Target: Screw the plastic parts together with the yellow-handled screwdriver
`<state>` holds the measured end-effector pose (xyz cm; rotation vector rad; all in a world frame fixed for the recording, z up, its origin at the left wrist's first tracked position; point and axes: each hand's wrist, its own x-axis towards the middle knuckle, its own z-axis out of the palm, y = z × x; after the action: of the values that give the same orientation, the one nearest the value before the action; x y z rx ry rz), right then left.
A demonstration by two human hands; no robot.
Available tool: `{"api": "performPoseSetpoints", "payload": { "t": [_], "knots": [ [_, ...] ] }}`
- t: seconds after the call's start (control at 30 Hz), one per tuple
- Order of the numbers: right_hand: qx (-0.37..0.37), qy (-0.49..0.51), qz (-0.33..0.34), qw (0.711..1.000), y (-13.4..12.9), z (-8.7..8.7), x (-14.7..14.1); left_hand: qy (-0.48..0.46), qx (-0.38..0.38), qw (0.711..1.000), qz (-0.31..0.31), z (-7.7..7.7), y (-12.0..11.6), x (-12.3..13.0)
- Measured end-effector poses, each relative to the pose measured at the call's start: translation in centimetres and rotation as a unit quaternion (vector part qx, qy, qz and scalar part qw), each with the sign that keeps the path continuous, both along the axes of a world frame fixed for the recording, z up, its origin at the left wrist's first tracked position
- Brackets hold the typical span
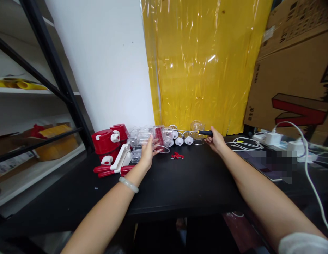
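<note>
My right hand point(215, 139) is closed round the black and yellow handle of a screwdriver point(205, 133), whose long shaft points left. Against a clear plastic part with a red section point(159, 137) rests my left hand point(149, 150); its fingers are partly spread, and whether it grips the part is unclear. Small red pieces point(177, 155) lie on the black table point(180, 187) between my hands. Several white-capped cylinders point(179, 141) are just behind them. A clear round container point(197, 127) is near the screwdriver.
Red housings point(102, 141), a white bracket point(123, 157) and red handles point(104, 171) are at the left. White cables point(244, 144), chargers point(273, 137) and a dark flat device point(261, 164) lie right. A large cardboard box point(291, 81) stands behind; black-framed shelves point(44, 46) flank the table.
</note>
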<state>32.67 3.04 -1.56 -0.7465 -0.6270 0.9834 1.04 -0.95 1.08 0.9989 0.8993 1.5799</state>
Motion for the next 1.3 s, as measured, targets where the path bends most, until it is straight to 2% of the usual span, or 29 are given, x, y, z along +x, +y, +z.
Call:
{"api": "performPoseSetpoints", "payload": {
  "t": [0.13, 0.33, 0.57, 0.87, 1.3],
  "knots": [
    [0.004, 0.037, 0.012, 0.999, 0.0, 0.3, 0.0, -0.003, -0.002, 1.000, -0.001, 0.0, 0.0, 0.0],
    [0.006, 0.048, 0.064, 0.997, -0.4, 0.6, 0.4, -0.007, -0.001, 1.000, -0.005, 0.1, -0.1, 0.0],
    [-0.001, 0.016, 0.014, 1.000, -0.3, 0.0, 0.0, -0.003, 0.001, 1.000, -0.001, 0.1, -0.1, 0.0],
    [0.011, 0.046, 0.078, 0.996, -0.8, 0.6, 0.4, -0.005, 0.002, 1.000, -0.001, 0.2, -0.2, 0.0],
    [-0.003, 0.026, 0.011, 1.000, -0.3, 0.3, 0.1, 0.009, 0.005, 1.000, -0.005, -0.1, 0.1, 0.0]
  ]
}}
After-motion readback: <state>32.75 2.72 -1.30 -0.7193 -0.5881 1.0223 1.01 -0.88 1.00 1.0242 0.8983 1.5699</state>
